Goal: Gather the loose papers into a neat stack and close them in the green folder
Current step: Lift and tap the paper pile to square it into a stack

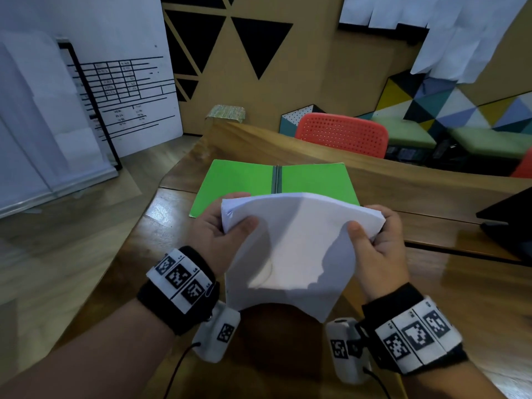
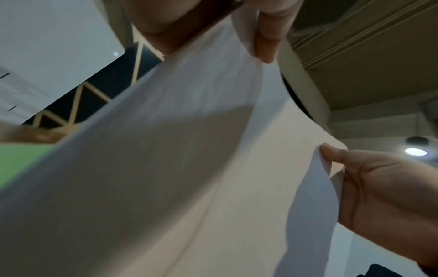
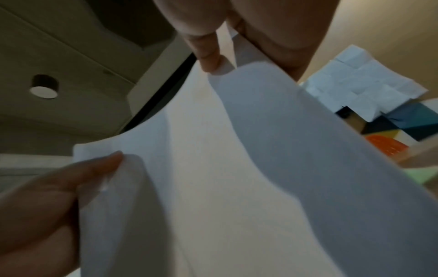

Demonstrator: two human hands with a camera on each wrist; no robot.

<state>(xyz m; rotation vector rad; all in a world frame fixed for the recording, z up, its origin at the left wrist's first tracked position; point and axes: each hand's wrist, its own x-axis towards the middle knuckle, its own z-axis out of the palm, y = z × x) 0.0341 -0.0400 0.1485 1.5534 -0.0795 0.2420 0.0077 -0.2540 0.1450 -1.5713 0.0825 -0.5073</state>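
Above the wooden table [image 1: 449,283] you are holding the papers [image 1: 290,254] aloft, your left hand [image 1: 218,234] and right hand [image 1: 380,243] each pinching a top corner, thumbs in front. Just beyond, the green folder [image 1: 239,180] is lying open and flat. The sheets are sagging between your grips and their edges are looking uneven; loosening either pinch could let pages slide out and fan.

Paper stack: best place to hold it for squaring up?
Hold the paper stack at its two far corners, one from each side, as the left hand and right hand do. Judging by its bowed middle, a single-side hold would likely let it flop.
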